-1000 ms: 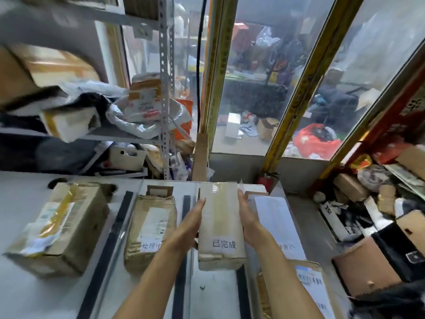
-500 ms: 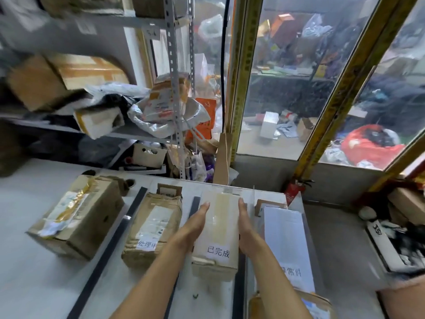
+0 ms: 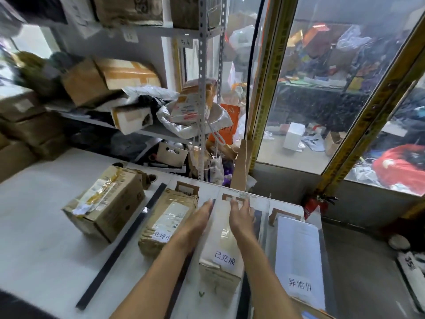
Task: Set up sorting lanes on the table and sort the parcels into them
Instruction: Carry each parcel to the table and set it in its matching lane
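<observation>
A long cardboard parcel [image 3: 222,254] with a white handwritten label lies on the white table [image 3: 34,217] in the lane between two black strips. My left hand [image 3: 197,221] presses flat against its left side with straight fingers. My right hand [image 3: 240,215] lies on its top right edge, fingers extended. To the left, a crumpled brown parcel [image 3: 169,221] with a label lies in the neighbouring lane. A taped cardboard box [image 3: 104,202] sits further left. A white parcel [image 3: 299,256] with a handwritten label lies in the right lane.
Black divider strips [image 3: 124,242] run along the table. Small cardboard frame markers [image 3: 187,187] stand at the lanes' far ends. A metal shelf [image 3: 202,95] full of parcels rises behind the table. A red fire extinguisher [image 3: 315,204] stands by the glass wall at right.
The labelled parcel has come down from my raised hands onto its lane on the table. My hands have slid forward along its sides, and the view has tilted up.
</observation>
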